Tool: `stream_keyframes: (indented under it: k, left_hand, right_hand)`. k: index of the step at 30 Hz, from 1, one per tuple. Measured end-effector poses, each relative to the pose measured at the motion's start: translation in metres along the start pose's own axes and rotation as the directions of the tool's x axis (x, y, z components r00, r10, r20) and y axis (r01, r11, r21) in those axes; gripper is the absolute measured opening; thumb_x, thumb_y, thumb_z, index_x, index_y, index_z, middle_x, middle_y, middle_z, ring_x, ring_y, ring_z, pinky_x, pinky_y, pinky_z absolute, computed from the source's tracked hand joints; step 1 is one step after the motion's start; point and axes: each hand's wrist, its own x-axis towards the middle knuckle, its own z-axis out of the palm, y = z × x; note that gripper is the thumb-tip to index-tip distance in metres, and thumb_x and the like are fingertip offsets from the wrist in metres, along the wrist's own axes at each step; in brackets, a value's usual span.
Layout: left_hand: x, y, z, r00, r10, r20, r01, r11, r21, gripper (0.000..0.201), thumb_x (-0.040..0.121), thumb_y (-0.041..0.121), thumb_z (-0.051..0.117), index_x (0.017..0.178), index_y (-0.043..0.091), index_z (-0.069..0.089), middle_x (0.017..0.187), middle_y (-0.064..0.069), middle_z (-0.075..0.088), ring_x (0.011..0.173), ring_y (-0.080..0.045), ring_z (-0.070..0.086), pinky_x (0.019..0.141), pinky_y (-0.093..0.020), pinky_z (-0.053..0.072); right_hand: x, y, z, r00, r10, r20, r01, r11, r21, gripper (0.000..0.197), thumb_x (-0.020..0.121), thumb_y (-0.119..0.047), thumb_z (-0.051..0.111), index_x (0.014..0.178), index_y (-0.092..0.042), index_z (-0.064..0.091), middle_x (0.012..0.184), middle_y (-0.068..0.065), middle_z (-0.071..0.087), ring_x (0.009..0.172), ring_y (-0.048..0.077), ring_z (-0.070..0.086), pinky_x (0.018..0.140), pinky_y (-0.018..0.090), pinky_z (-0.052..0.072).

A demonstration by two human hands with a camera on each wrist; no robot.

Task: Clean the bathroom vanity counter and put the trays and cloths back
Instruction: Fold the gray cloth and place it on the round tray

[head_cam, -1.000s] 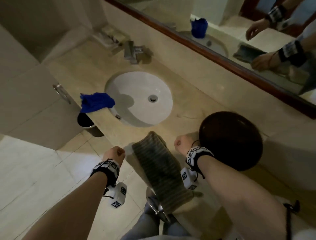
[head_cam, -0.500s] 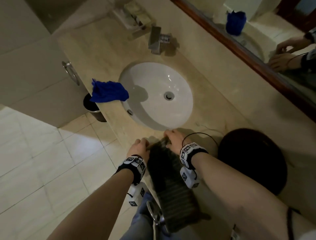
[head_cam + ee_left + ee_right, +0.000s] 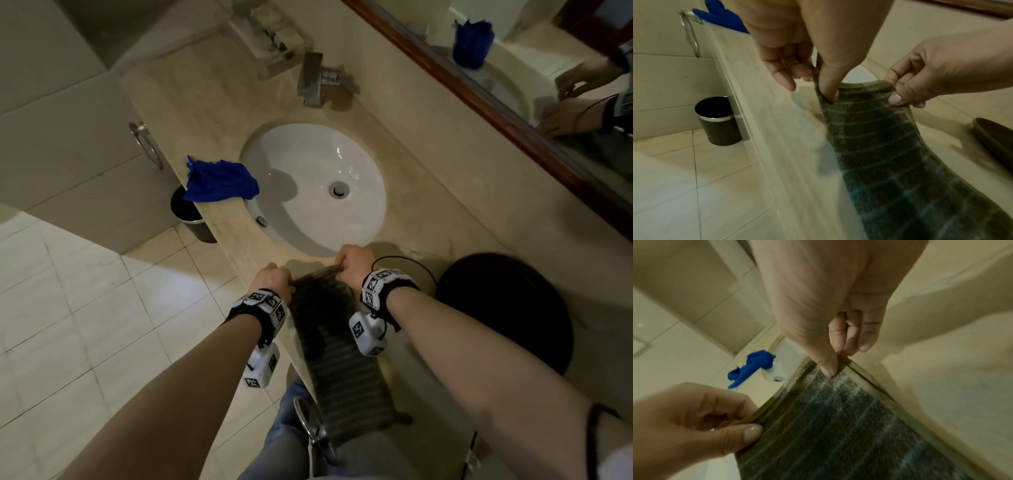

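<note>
Left hand [image 3: 272, 279] and right hand [image 3: 356, 262] each pinch one far corner of the dark grey striped terry towel [image 3: 337, 353], thumb over, fingers under. The towel's long axis runs from the grip back toward the person, across the beige marble counter [image 3: 428, 192] and over its front edge; the pinched end lies just short of the white oval basin [image 3: 313, 185]. Both hands are equally placed. The round dark brown tray [image 3: 513, 308] sits right of the grip. Judgement: spreading or folding follows.

Dark striped towel [image 3: 337, 356] lies lengthwise along the beige counter [image 3: 205, 102] edge, below the sink [image 3: 313, 186].
</note>
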Motion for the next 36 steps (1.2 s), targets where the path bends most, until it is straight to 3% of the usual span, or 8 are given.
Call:
stream_keyframes:
  k: [2,6,9,15,21,28,33,36]
  left_hand:
    - [-0.002,0.001,-0.011,0.995,-0.003,-0.097,-0.001,0.999,-0.044,0.021,0.092,0.028,0.06,0.107,0.013,0.062,0.113,-0.007,0.046,0.104,-0.028,0.05,0.092,-0.041,0.047]
    - [-0.012,0.005,-0.026,0.985,0.046,-0.168,-0.067,0.99,-0.126,0.018,0.091,0.027,0.06,0.104,0.014,0.062,0.109,-0.005,0.05,0.099,-0.025,0.053,0.089,-0.039,0.048]
    - [-0.03,0.006,-0.023,0.981,0.095,-0.171,-0.12,0.982,-0.145,0.014,0.09,0.025,0.061,0.1,0.016,0.063,0.103,-0.004,0.059,0.095,-0.024,0.057,0.08,-0.033,0.047]
    - [-0.073,0.005,0.0,0.96,0.185,-0.21,-0.207,0.975,-0.087,0.01,0.089,0.022,0.062,0.098,0.02,0.066,0.098,-0.002,0.059,0.091,-0.023,0.057,0.074,-0.029,0.043]
    - [-0.123,0.004,0.041,0.941,0.253,-0.223,-0.273,0.96,-0.064,0.01,0.086,0.021,0.064,0.097,0.021,0.065,0.098,-0.001,0.056,0.088,-0.023,0.056,0.073,-0.029,0.043]
    - [-0.174,-0.001,0.109,0.957,0.205,-0.206,-0.229,0.968,-0.101,0.013,0.088,0.026,0.061,0.101,0.028,0.064,0.099,0.006,0.049,0.09,-0.016,0.053,0.074,-0.028,0.045]
    - [-0.195,-0.001,0.133,0.97,0.174,-0.168,-0.197,0.971,-0.131,0.019,0.092,0.03,0.057,0.11,0.033,0.062,0.105,0.006,0.05,0.094,-0.015,0.053,0.08,-0.03,0.049]
    - [-0.198,-0.003,0.138,0.974,0.186,-0.129,-0.199,0.975,-0.099,0.025,0.093,0.031,0.056,0.117,0.034,0.059,0.108,0.007,0.05,0.096,-0.014,0.053,0.08,-0.027,0.049]
  right_hand:
    - [-0.001,-0.001,-0.012,0.997,0.002,-0.078,0.005,0.997,0.081,0.025,0.076,-0.013,0.074,0.101,-0.017,0.069,0.101,0.003,0.07,0.094,0.021,0.065,0.082,0.023,0.051]
    - [-0.012,-0.007,-0.028,0.994,-0.013,-0.111,0.026,0.993,0.116,0.012,0.072,-0.007,0.073,0.08,-0.015,0.074,0.085,0.004,0.072,0.083,0.022,0.066,0.075,0.026,0.053]
    - [-0.028,-0.001,-0.023,0.992,-0.001,-0.128,0.021,0.988,0.154,0.022,0.068,-0.002,0.074,0.068,-0.024,0.069,0.078,-0.002,0.07,0.08,0.018,0.067,0.07,0.022,0.05]
    - [-0.082,0.016,0.001,0.987,-0.096,-0.131,0.104,0.993,0.061,0.023,0.07,0.001,0.068,0.081,-0.018,0.074,0.086,0.0,0.07,0.075,0.012,0.06,0.069,0.017,0.041]
    - [-0.139,0.031,0.034,0.994,-0.091,-0.065,0.089,0.996,-0.025,0.025,0.072,0.002,0.065,0.08,-0.021,0.07,0.078,-0.005,0.062,0.078,0.017,0.062,0.073,0.029,0.055]
    - [-0.187,0.052,0.087,0.988,-0.141,-0.066,0.127,0.974,-0.186,0.028,0.073,-0.001,0.062,0.078,-0.028,0.059,0.094,-0.003,0.055,0.086,0.017,0.055,0.077,0.032,0.051]
    - [-0.199,0.065,0.109,0.986,-0.159,-0.05,0.144,0.962,-0.231,0.028,0.076,-0.003,0.062,0.081,-0.03,0.057,0.092,-0.005,0.046,0.09,0.02,0.054,0.077,0.033,0.05]
    - [-0.204,0.071,0.111,0.986,-0.167,-0.02,0.154,0.945,-0.288,0.027,0.079,-0.006,0.064,0.097,-0.027,0.063,0.097,-0.004,0.046,0.094,0.019,0.054,0.078,0.031,0.049]
